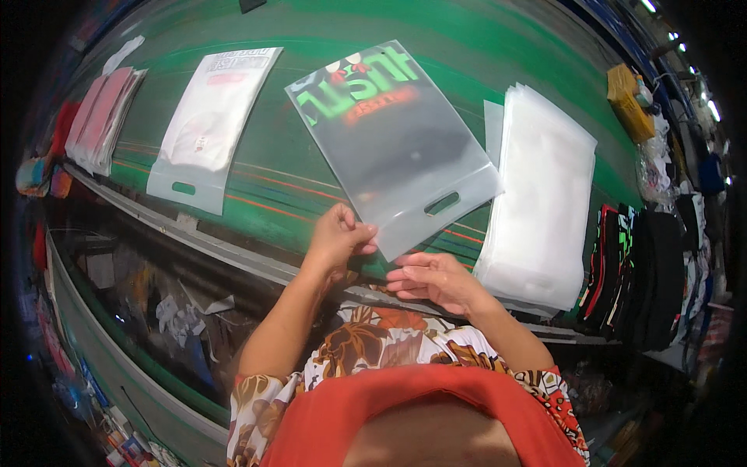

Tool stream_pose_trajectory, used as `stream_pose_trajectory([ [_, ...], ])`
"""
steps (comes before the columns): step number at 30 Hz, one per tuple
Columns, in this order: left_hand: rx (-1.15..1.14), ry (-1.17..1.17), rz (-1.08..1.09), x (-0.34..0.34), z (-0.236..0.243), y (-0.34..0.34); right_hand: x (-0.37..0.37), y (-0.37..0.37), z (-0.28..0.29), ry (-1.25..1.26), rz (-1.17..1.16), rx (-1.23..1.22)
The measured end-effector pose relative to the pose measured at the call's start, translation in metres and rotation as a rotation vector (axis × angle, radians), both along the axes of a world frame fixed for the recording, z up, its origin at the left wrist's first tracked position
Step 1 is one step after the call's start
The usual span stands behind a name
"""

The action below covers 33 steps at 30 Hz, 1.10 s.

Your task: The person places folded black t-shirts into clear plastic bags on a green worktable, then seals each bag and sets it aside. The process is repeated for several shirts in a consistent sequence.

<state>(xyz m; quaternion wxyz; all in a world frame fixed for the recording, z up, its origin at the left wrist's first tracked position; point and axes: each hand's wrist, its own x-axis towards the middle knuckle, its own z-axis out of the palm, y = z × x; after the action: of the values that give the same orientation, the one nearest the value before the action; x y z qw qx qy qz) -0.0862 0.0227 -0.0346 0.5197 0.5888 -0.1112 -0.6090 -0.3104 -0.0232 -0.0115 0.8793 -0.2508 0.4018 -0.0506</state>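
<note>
A clear plastic bag (402, 221) with a cut-out handle lies slanted on the green surface in front of me. Inside it shows a folded black garment (405, 152) with green and orange print. My left hand (341, 240) pinches the bag's near left edge between thumb and fingers. Just below the bag's nearest corner is my right hand (437, 282), palm turned inward, its fingers stretched out and holding nothing. To the right, a thick stack of frosted plastic bags (541, 194) lies close to the surface's near edge.
A bagged white garment (206, 124) lies to the left, beyond it a pile of bagged pinkish garments (101, 121). Folded dark garments (642, 268) stand in a row at right, below a yellow object (629, 101). A metal rail (257, 257) edges the green surface (264, 175).
</note>
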Motion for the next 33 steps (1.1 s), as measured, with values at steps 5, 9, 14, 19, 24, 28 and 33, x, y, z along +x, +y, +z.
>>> stream_pose_trajectory([
  [5,-0.008,0.089,0.010,-0.004,0.003,0.001,0.030,0.005,-0.010,-0.249,-0.295,0.112],
  [9,-0.010,0.039,-0.010,-0.005,0.003,0.002,0.058,0.007,-0.022,-0.202,-0.530,-0.041],
  [14,-0.062,0.040,-0.044,-0.003,-0.005,0.008,0.072,0.017,-0.003,-0.027,-0.608,-0.123],
  [19,-0.096,0.091,-0.016,-0.003,-0.005,0.011,0.079,0.023,-0.011,0.091,-0.694,-0.163],
  [24,-0.138,0.013,0.001,-0.011,0.001,0.007,0.078,0.025,-0.017,0.098,-0.646,-0.293],
  [28,-0.151,0.014,-0.021,-0.006,-0.008,0.007,0.083,0.027,-0.013,0.109,-0.756,-0.220],
  [33,-0.101,-0.016,-0.057,-0.006,-0.002,0.005,0.087,0.031,-0.014,0.114,-0.871,-0.233],
])
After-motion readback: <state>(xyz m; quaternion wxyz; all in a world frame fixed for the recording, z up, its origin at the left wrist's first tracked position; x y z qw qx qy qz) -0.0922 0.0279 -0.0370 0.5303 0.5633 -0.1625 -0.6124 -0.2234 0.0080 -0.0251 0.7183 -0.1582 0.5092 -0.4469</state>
